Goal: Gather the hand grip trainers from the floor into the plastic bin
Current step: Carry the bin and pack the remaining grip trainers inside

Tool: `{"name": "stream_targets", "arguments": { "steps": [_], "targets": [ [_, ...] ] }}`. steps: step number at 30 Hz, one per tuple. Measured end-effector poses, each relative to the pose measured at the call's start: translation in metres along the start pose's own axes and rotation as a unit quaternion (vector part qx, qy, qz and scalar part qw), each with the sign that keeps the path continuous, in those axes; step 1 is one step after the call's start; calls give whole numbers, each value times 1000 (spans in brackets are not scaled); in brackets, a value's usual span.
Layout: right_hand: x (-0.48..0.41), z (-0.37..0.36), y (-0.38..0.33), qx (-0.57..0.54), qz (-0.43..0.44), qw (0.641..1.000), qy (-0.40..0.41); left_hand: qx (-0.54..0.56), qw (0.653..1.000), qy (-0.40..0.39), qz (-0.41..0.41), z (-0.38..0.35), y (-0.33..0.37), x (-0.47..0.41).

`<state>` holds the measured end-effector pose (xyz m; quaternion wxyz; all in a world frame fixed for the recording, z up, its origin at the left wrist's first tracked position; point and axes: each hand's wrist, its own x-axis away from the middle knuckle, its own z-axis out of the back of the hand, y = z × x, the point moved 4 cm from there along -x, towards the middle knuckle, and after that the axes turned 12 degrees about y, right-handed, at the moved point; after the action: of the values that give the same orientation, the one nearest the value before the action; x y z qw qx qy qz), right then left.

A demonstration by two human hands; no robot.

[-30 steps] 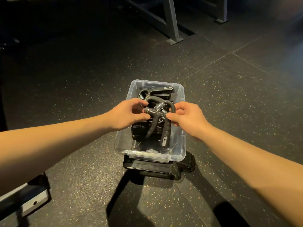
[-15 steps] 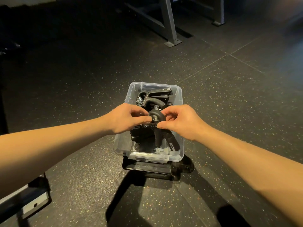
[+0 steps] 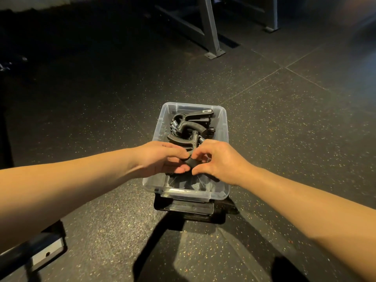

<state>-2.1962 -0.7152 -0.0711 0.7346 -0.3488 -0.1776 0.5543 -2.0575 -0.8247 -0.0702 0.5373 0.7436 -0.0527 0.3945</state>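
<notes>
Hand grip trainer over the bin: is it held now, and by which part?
Yes. Both the left hand and the right hand pinch one black hand grip trainer by a curved handle, above the plastic bin.

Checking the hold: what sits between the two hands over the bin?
Head view: a black grip trainer, pinched by the left hand and right hand above the clear bin.

One head-worn view looks forward and down, close over the bin (image 3: 162,127) on the floor (image 3: 284,129).
</notes>
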Motion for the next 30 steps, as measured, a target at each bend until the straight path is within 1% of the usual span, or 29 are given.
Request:
{"name": "stream_targets", "arguments": {
  "steps": [2,4,6,8,10,11,13,15,16,18,20,21,22,26,30],
  "targets": [
    [1,0,3,11,-16,1000,-16,21,999,13,23,3,-6,0],
    [3,0,12,71,-50,994,-70,4,999,15,30,6,-14,0],
    [5,-4,19,157,-57,974,-155,-27,999,31,30,11,-22,-1],
    [8,-11,20,208,-48,949,-233,-50,997,48,27,15,-26,-2],
    [10,-18,17,247,-30,926,-285,-74,996,46,16,18,-28,-2],
    [11,-21,15,265,-17,917,-297,-97,994,42,5,19,-29,-2],
    [13,-25,15,285,0,909,-305,-178,983,40,-35,22,-31,-3],
    [15,-28,17,289,13,908,-303,-291,952,42,-87,26,-32,-8],
    [16,-29,18,291,19,908,-303,-355,927,42,-114,27,-32,-10],
    [14,-30,17,293,25,906,-303,-476,863,50,-162,26,-32,-13],
    [12,-31,14,295,22,904,-309,-548,811,73,-190,22,-31,-12],
    [11,-32,14,301,24,901,-310,-566,796,84,-199,20,-31,-11],
    [11,-33,14,307,26,900,-310,-572,789,90,-204,18,-32,-11],
    [13,-35,19,306,43,907,-288,-559,802,90,-193,20,-33,-11],
    [15,-34,22,302,61,914,-264,-562,796,99,-201,18,-35,-11]
  ]
}}
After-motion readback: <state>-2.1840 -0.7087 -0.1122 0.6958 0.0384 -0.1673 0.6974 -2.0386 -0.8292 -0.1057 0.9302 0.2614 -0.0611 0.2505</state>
